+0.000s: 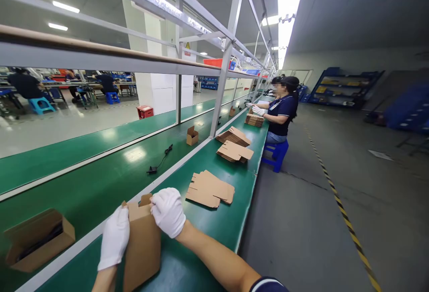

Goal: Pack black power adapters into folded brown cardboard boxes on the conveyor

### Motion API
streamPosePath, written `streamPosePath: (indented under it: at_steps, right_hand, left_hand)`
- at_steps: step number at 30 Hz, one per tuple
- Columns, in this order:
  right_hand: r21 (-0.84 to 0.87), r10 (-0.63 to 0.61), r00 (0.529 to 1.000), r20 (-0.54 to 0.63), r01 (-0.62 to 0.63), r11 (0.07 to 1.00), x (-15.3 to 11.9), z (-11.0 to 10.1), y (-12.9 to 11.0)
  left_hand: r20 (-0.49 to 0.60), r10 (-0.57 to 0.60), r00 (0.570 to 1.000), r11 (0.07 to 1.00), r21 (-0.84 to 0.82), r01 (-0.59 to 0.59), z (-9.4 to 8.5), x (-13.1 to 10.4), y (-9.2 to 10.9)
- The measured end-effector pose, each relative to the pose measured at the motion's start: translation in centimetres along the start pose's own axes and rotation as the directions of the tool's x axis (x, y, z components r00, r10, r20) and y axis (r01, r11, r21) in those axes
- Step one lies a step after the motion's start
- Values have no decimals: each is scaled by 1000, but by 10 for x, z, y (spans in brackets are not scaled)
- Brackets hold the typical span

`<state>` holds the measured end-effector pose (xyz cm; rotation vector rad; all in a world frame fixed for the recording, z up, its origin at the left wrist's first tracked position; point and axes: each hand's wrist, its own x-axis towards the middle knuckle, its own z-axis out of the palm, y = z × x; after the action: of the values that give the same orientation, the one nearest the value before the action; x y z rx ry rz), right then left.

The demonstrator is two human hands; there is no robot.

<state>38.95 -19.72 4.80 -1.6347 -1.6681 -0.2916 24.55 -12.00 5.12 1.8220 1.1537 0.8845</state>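
Note:
A brown cardboard box [143,249] stands on the green bench in front of me, its small top flaps sticking up. White-gloved, my left hand [115,237] grips the box's left side near the top. My right hand [168,211], gloved too, has its fingers closed at the upper right corner, on a flap; the fingertips are partly hidden. Just beyond lie flat cardboard blanks [210,188]. On the belt to the left sits an open box [42,240] with something black inside.
A black power adapter with cable [152,169] and a small open box [192,136] lie on the green belt. Stacks of flat cardboard [234,151] are farther along the bench. A metal frame post [221,88] rises beside them. A co-worker [281,108] sits on a blue stool [277,154].

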Motion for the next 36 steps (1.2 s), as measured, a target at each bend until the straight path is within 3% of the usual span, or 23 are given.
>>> streamPosePath:
  at_steps: [3,6,9,12,15,17,18,20,21,22,24,25,27,32,36]
  right_hand:
    - [-73,-96,993,70,101,992,-6,6,-4]
    - [-26,-158,981,112,162,986,-14,16,-7]
    - [4,-157,982,107,157,988,-11,17,-5]
    - [30,-151,982,118,148,989,0,8,-1]
    - [115,-161,976,144,145,983,6,-3,-1]
    - [248,-78,995,60,60,967,6,-9,-2]
    - [344,32,999,-13,-26,938,5,-12,-2]
    - [599,317,946,-60,-220,770,4,-16,-2]
    - [726,418,908,18,-300,619,5,-18,-2]
    - [822,442,882,160,-367,436,6,-19,-2]
    - [864,273,844,461,-497,82,9,-21,-2]
    - [828,157,815,558,-560,-37,10,-21,-1]
    - [751,29,756,654,-644,-146,11,-22,-1]
    - [674,24,676,736,-729,-121,11,-23,3]
    - [642,-67,639,766,-766,36,26,-36,11]
  left_hand:
    - [-38,-21,999,998,65,23,-6,-2,5]
    - [12,-2,1000,998,69,1,-9,-2,9]
    - [173,57,983,998,12,-60,-11,-3,11]
    - [359,131,924,990,-3,-139,-15,-7,15]
    - [455,89,886,994,16,-108,-20,-13,21]
    - [465,47,884,998,8,-57,-23,-16,26]
    - [449,39,893,999,-8,-40,-24,-18,29]
    - [392,69,918,997,-58,-51,-25,-19,33]
    - [363,104,926,993,-82,-79,-25,-20,34]
    - [342,143,929,988,-100,-115,-25,-20,35]
    - [327,205,922,978,-106,-180,-24,-21,37]
    - [329,221,918,975,-100,-199,-23,-21,38]
    - [341,237,910,972,-87,-220,-23,-22,39]
    - [350,300,887,951,-184,-249,-23,-24,40]
    - [342,297,891,942,-258,-215,-24,-23,39]
